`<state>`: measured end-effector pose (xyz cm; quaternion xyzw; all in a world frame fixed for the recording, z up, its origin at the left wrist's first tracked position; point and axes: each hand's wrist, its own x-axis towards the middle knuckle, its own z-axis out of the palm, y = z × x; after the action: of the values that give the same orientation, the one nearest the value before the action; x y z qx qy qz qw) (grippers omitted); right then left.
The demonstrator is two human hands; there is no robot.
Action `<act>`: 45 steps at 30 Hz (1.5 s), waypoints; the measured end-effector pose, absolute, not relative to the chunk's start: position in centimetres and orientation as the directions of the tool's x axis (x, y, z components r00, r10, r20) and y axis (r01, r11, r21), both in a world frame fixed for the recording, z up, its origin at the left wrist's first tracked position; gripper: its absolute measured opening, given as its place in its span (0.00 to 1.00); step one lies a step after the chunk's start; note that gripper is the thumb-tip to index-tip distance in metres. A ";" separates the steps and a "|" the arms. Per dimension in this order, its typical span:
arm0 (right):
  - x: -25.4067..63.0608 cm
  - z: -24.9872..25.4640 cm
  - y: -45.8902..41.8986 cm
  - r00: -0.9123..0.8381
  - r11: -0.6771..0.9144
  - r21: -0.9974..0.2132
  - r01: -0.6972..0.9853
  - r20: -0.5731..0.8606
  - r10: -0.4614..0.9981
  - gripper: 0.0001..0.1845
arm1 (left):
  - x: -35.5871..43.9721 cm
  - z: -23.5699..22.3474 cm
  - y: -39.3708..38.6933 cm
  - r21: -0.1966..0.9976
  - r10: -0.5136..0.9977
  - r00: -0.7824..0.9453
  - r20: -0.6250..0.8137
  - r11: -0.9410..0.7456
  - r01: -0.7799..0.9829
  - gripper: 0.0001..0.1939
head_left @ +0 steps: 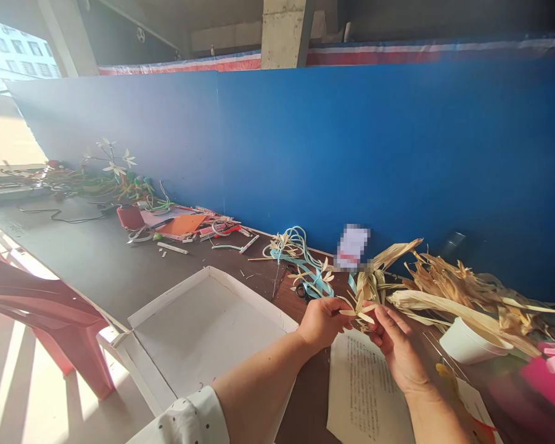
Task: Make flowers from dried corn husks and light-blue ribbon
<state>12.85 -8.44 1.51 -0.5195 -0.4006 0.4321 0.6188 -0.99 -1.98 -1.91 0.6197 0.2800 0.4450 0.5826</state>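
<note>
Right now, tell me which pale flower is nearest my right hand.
The flower between your left hand and right hand, its petals touching your fingers. The flowers by the ribbon and the far-left flowers touch neither hand.

Place: a makeshift craft workshop, as I read it from my end; half-open, not a closed room.
Shell: bare concrete pillar [284, 34] and rough ceiling overhead; daylight from my left, windowed building [16, 52] outside.
Partition: long blue panel [351, 142] behind the bench, red-white-blue sheeting [374, 57] showing above it.
Bench: long dark tabletop [87, 225] running along the panel.
Stock: dried husks [467, 290] heaped to the right, pale cords [300, 240] mid-bench, orange paper [182, 225] among scraps.
Finished-looking pieces: pale-petalled flowers [115, 166], far left.
Seating: reddish plastic chair [55, 314], sun stripes across the floor [9, 394].
</note>
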 end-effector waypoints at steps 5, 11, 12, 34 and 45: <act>12.4 2.1 -8.4 0.316 0.055 -0.995 -0.088 0.024 0.948 0.13 | -1.1 -2.0 -2.0 0.964 0.838 0.477 0.265 -0.222 -0.146 0.07; 12.6 1.8 -8.5 0.358 -0.041 -0.997 -0.065 -0.061 0.932 0.14 | -1.2 -2.1 -2.1 0.948 0.797 0.518 0.312 -0.299 -0.110 0.06; 12.6 1.8 -8.4 0.359 -0.059 -0.996 -0.061 -0.077 0.930 0.14 | -1.2 -2.1 -2.2 0.944 0.791 0.521 0.320 -0.310 -0.109 0.06; 12.6 1.6 -8.4 0.191 -0.116 -0.953 -0.280 -0.174 0.966 0.14 | -1.7 -1.3 -2.2 0.792 0.707 0.470 0.529 -0.610 0.026 0.07; 12.9 1.3 -8.4 0.198 -0.062 -0.932 -0.358 -0.140 0.970 0.10 | -1.6 -1.2 -2.3 0.893 0.787 0.457 0.414 -0.448 -0.037 0.06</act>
<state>12.86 -8.39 1.31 -0.4808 -0.3183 0.5475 0.6065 -1.59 -2.30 -1.21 0.7211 0.2600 0.4515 0.4567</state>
